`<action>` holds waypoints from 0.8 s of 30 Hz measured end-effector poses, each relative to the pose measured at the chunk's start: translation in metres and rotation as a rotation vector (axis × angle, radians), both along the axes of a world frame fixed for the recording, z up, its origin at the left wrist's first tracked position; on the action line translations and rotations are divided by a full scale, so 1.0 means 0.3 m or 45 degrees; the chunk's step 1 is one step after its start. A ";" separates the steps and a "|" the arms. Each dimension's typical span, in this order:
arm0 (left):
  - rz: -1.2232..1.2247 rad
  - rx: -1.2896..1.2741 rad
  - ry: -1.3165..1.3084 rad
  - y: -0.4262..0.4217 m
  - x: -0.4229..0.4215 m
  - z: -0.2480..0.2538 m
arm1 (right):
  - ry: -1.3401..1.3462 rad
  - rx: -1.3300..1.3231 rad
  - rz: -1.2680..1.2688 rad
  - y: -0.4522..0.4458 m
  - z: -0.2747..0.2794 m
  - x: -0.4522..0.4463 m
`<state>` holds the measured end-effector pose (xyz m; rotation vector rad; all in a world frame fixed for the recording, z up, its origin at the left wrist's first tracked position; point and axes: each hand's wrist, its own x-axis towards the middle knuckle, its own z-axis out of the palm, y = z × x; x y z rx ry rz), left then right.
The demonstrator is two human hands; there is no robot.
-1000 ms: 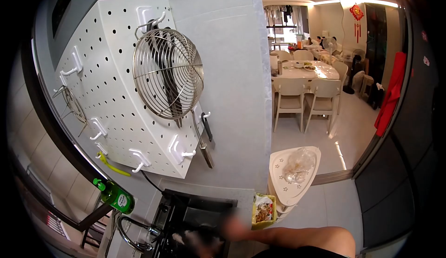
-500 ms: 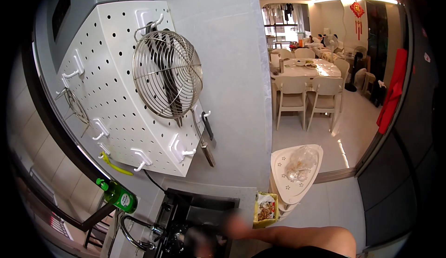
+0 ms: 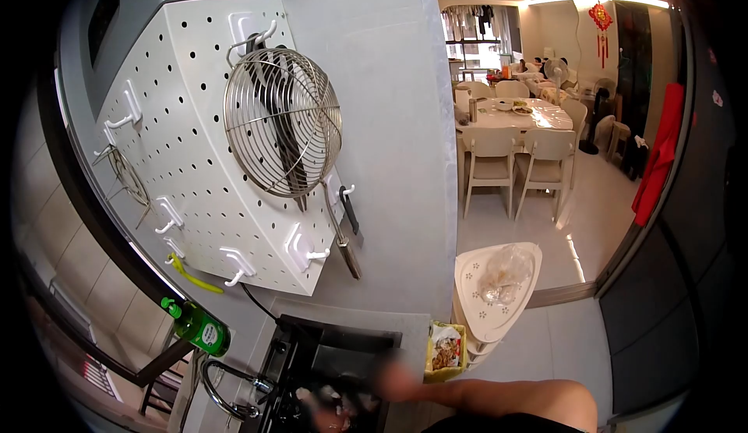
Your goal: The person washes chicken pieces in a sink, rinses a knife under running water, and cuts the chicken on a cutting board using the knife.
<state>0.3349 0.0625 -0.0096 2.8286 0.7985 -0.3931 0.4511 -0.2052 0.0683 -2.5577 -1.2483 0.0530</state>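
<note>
A black sink (image 3: 354,359) lies at the bottom of the head view, partly cut off by the lower edge. My right hand (image 3: 399,382) is over its right side, with my forearm coming in from the right. Blur covers its fingers, and a dark smudge at their tips cannot be made out. My left hand (image 3: 329,416) is low in the sink, also smeared, beside small pale, wet-looking bits. What either hand holds is not visible. A chrome faucet (image 3: 214,390) curves over the sink's left side.
Left of the sink stands a green pump bottle (image 3: 206,333). A white pegboard (image 3: 210,121) holds a wire strainer (image 3: 284,125). At right are a lined waste bin (image 3: 446,351) and a white rack (image 3: 487,265) bearing a plastic bag. A dining table (image 3: 530,115) stands beyond.
My left hand has shifted slightly in the sink, and more of the pale bits around it show. My right hand stays in nearly the same place.
</note>
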 end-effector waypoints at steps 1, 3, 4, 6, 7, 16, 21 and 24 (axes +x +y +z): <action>0.005 -0.005 0.003 -0.011 -0.003 0.007 | -0.016 -0.038 0.005 0.006 -0.018 0.005; 0.023 -0.025 0.006 -0.038 -0.016 0.024 | -0.044 -0.017 -0.005 0.019 -0.082 0.019; 0.024 -0.055 -0.003 -0.042 -0.013 0.025 | -0.054 0.042 -0.018 0.024 -0.130 0.025; -0.010 -0.249 -0.071 -0.029 -0.004 -0.017 | -0.085 0.123 -0.032 0.024 -0.156 0.025; -0.047 -0.410 -0.121 -0.013 0.014 -0.061 | -0.106 0.146 -0.032 0.022 -0.154 0.022; -0.215 -0.117 0.058 -0.136 0.077 -0.193 | -0.154 0.187 -0.037 0.026 -0.175 0.022; -0.227 -0.035 0.106 -0.124 0.078 -0.125 | -0.157 0.113 -0.030 0.020 -0.148 0.020; -0.239 0.029 0.153 -0.087 0.089 -0.030 | -0.166 0.073 -0.013 0.018 -0.142 0.011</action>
